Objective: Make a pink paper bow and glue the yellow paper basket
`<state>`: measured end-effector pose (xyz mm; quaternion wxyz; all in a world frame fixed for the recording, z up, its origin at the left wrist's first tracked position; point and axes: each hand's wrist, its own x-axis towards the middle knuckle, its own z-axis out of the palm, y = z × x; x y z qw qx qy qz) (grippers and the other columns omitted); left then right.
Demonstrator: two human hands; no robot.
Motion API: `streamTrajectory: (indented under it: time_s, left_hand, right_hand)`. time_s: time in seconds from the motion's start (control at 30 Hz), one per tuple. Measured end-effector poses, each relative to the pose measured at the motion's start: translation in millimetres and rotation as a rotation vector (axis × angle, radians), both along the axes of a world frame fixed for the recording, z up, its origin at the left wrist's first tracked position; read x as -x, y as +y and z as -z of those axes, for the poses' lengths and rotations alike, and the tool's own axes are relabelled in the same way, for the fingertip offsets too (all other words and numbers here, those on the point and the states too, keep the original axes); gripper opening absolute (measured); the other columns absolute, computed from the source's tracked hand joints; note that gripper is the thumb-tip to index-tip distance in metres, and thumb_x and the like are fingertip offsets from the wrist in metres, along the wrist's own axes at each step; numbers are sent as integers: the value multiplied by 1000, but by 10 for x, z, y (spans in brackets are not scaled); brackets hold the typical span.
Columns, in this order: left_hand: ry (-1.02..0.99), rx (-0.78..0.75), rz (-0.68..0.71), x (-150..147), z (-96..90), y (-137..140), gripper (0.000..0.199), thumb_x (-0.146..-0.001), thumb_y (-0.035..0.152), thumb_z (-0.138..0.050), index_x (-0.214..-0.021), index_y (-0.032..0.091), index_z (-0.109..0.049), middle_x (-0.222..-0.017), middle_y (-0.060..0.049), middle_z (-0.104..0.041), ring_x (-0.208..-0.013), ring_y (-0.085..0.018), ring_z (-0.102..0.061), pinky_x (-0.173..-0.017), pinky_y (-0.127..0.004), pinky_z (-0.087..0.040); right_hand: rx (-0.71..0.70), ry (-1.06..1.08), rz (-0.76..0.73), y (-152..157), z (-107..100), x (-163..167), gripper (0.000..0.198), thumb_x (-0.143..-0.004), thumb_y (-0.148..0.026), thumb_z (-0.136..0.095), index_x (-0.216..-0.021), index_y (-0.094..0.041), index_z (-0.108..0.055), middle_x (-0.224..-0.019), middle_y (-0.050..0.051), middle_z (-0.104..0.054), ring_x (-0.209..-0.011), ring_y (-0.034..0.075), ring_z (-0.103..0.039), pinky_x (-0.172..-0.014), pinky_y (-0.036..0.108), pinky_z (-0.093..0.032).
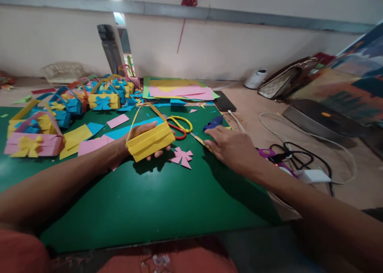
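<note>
Yellow paper basket point(150, 142), a folded boxy shape with a thin looped handle, sits gripped in the left hand point(136, 139) above the smooth green mat point(167, 201). Right hand point(231, 147) lies open and flat just right of a pink paper bow point(182, 156), near blue glue gun point(213, 123).

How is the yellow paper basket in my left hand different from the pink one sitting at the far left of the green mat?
The yellow paper basket is held off the mat in the left hand; the pink paper basket rests on the green mat, untouched. The yellow one's front is plain, while the pink one carries a yellow paper bow. The yellow basket has a yellow handle; the pink basket's handle is pink. Both are folded rectangular paper baskets with an arched strip handle.
</note>
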<state>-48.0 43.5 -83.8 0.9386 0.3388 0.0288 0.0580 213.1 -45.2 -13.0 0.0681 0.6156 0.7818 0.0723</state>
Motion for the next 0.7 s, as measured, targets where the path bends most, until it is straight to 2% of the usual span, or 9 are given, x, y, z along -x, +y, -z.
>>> streamTrajectory:
  time_s: [0.1, 0.27, 0.47, 0.7]
  left_hand:
    - [-1, -11, -35, 14, -30, -12, 50, -89, 47, -49, -126, 14, -48, -109, -15, -64, -87, -25, -67, -65, -34, -59]
    - [0, -24, -54, 3, -20, -11, 50, -89, 48, -48, -123, 12, -52, -107, -15, -65, -85, -24, -67, -64, -34, -59]
    - [11, -34, -68, -2, -7, -24, 50, -90, 48, -46, -125, 12, -51, -108, -14, -65, -86, -24, -67, -65, -33, -59]
    - [28, -55, -76, 7, 2, -39, 52, -91, 50, -45, -125, 12, -50, -106, -14, -66, -85, -23, -67, -65, -33, -59]
  right_hand:
    - [94, 81, -44, -43, 48, 87, 21, -89, -26, -51, -105, -18, -62, -102, 8, -67, -86, 22, -63, -65, 29, -39]
    - [165, 188, -69, 2, 106, 108, 16, -89, -25, -53, -97, -17, -64, -95, 6, -68, -82, 18, -61, -65, 27, -38]
    - [173, 260, -67, -1, 192, 249, 32, -84, -43, -59, -91, -13, -62, -94, 13, -63, -81, 25, -58, -57, 29, -30]
    - [194, 482, -51, -27, 261, 316, 17, -72, -25, -68, -69, -18, -53, -74, 4, -60, -68, 18, -53, -54, 27, -24]
